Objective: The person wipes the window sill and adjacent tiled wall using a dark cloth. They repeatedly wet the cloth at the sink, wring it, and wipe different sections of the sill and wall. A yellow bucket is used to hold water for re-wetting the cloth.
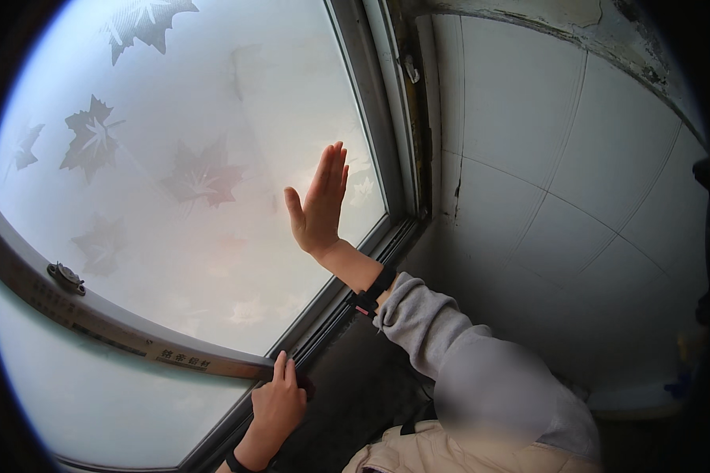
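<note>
My right hand [322,204] is raised flat before the frosted glass pane [213,248], its fingers together and thumb spread. It appears to lie against the glass; firm contact cannot be told. Lower down, my left hand [279,399] is at the bottom corner of the metal window sash, two fingers stretched up to where the sash stile [213,363] meets the lower track [331,307]. Its other fingers are bent and partly hidden. Neither hand visibly holds anything. Maple-leaf patterns [204,174] mark the pane. Dark bands circle both wrists, and a grey sleeve [426,319] covers my right forearm.
A latch [66,277] projects from the sash stile, which bears printed writing. Behind it lies another frosted pane [112,396]. The window jamb [384,106] borders a wall of pale tiles [509,118] with cracks and worn edges. A dark area [355,366] lies below the track.
</note>
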Motion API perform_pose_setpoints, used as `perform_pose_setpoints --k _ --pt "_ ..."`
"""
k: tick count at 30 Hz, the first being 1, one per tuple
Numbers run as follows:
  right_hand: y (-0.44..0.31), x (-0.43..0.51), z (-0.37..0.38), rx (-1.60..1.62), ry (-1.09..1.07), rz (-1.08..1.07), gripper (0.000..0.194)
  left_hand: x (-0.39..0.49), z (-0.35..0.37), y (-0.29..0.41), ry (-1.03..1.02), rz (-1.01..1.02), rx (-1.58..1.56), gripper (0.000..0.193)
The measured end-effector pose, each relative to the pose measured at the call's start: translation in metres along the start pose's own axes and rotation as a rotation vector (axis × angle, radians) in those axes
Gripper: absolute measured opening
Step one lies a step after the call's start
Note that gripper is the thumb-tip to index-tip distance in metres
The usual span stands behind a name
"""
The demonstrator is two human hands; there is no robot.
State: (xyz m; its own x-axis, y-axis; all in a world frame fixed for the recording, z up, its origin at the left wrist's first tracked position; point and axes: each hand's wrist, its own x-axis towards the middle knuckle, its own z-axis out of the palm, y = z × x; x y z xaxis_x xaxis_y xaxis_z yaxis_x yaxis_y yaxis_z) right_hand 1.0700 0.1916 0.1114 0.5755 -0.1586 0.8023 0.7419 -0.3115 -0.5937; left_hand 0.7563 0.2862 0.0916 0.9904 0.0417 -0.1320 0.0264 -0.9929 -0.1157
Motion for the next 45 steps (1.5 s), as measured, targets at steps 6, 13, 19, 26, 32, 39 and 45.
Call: perform_pose_setpoints --k 6,13,19,26,32,39,45 --pt "-0.01 -0.008 0.012 -0.025 0.055 -0.005 0.096 -0.056 0.015 -0.015 -0.122 -0.086 -0.162 0.053" --pt "-0.026 -0.014 -0.019 0.173 -0.006 -0.062 0.085 -0.026 -0.002 0.013 0.043 0.1 -0.141 0.05" --pt "0.072 0.063 -0.049 0.137 0.068 0.344 0.062 -0.065 0.007 -0.012 0.124 -0.086 -0.289 0.045" --pt "0.038 0.043 -0.06 0.363 -0.07 0.567 0.095 -0.103 0.038 -0.01 0.042 -0.301 -0.41 0.056" --pt "-0.006 -0.001 -0.057 0.52 -0.263 0.559 0.092 -0.066 0.032 -0.001 -0.037 -0.268 -0.198 0.088" --pt "-0.074 -0.034 -0.069 0.715 -0.626 0.4 0.087 -0.027 0.027 -0.016 0.017 -0.331 0.01 0.085" --pt "-0.115 -0.057 -0.059 0.926 -0.989 0.359 0.097 -0.03 0.038 -0.02 0.078 -0.333 0.092 0.079"
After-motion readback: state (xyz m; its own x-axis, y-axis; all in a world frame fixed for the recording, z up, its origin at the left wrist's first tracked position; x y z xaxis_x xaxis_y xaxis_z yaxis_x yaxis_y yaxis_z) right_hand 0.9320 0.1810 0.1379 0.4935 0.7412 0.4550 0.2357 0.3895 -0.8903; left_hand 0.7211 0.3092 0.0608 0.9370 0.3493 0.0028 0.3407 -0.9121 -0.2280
